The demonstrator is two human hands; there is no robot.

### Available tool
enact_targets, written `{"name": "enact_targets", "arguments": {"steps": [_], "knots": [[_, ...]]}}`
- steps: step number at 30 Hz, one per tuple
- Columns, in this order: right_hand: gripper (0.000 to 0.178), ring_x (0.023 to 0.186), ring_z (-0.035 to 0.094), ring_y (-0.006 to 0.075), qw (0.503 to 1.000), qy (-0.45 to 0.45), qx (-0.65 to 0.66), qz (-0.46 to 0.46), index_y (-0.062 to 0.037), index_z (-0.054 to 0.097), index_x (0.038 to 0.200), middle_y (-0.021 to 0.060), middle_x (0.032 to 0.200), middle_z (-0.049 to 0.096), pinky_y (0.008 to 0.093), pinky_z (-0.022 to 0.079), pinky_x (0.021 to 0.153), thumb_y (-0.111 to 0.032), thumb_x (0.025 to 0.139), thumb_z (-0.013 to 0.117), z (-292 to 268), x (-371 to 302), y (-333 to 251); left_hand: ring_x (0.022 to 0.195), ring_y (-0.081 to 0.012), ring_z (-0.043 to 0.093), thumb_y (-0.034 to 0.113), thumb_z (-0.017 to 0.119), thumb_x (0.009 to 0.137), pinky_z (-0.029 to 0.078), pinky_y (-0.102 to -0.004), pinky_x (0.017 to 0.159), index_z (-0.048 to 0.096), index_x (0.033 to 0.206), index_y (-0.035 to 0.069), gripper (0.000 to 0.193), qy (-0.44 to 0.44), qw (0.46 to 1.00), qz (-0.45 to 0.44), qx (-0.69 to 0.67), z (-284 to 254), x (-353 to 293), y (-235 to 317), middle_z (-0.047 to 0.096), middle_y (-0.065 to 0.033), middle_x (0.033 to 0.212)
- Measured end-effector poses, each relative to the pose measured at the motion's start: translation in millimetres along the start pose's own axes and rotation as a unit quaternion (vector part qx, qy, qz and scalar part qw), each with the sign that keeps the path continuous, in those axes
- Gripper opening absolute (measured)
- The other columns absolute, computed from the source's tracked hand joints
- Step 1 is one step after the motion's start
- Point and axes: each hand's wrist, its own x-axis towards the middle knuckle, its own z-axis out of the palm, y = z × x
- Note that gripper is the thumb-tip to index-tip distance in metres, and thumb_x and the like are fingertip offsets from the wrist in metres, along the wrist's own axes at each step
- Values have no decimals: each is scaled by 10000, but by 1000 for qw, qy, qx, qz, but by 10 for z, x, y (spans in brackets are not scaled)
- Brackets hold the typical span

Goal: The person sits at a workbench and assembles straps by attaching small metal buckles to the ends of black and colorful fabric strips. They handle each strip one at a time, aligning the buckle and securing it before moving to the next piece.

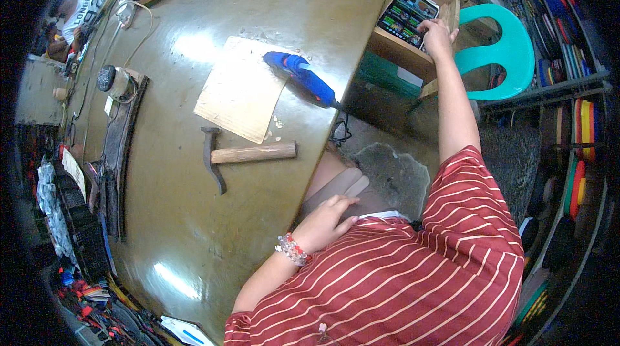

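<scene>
My right hand (439, 37) reaches over a wooden drawer (399, 47) that is pulled out at the upper right. Its fingers are apart and partly bent, with one fingertip at the edge of a device with a lit screen (408, 15), which lies in the drawer. My left hand (326, 220) lies palm down on my lap, its fingers stretched out. Just beyond those fingertips are pale, rounded flat pieces (354, 182) on my thigh. On the table, a blue glue gun (303, 76) lies across a cream sheet (236, 91). Nearer me is a wooden-handled hammer (254, 153).
A brown table (174, 217) fills the left side. A jar (116, 82) and a long dark strip (119, 165) sit at its far left. Beyond the drawer stands a green plastic chair (500, 81). Shelves with coloured sheets (584, 129) line the right. Another person (84, 7) is far left.
</scene>
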Motion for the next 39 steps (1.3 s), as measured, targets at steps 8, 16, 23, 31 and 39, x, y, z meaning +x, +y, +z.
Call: {"name": "enact_targets", "arguments": {"steps": [8, 16, 23, 31, 39], "knots": [[269, 1214, 429, 291, 998, -23, -52, -12, -256, 708, 860, 97, 1192, 537, 645, 63, 1062, -111, 809, 488, 16, -14, -49, 1049, -349, 521, 229, 552, 881, 420, -394, 927, 496, 1202, 33, 380, 11, 1000, -8, 17, -3, 15, 11, 531, -182, 1125], [314, 1231, 408, 270, 998, 6, 64, -5, -261, 707, 857, 52, 1215, 529, 652, 66, 1058, -49, 775, 490, -7, 31, 13, 1050, -349, 524, 227, 551, 882, 419, -397, 927, 496, 1197, 31, 375, 10, 1000, -2, 24, 9, 23, -3, 533, -184, 1127], [303, 1273, 363, 273, 999, 37, -27, -27, -288, 702, 862, 66, 1239, 506, 646, 35, 1066, -67, 755, 523, 48, -33, -51, 1036, -348, 529, 230, 555, 879, 426, -399, 913, 501, 1192, 38, 371, 21, 999, 10, 31, 27, 21, -36, 538, -179, 1109], [245, 1241, 393, 261, 998, -37, -40, -12, -274, 695, 833, 74, 1178, 530, 644, 52, 1067, -98, 774, 534, -40, -60, -82, 983, -355, 546, 231, 569, 870, 448, -413, 874, 502, 1187, 49, 371, 38, 998, 27, 49, 67, -9, -95, 541, -182, 1061], [306, 1195, 433, 264, 1000, 1, 10, -11, -235, 673, 917, 77, 1114, 553, 637, 81, 1070, -41, 733, 524, -60, -62, -90, 1016, -348, 544, 260, 578, 872, 442, -393, 901, 510, 1184, 37, 389, 23, 998, 23, 49, 26, 0, -29, 551, -186, 1075]]}}
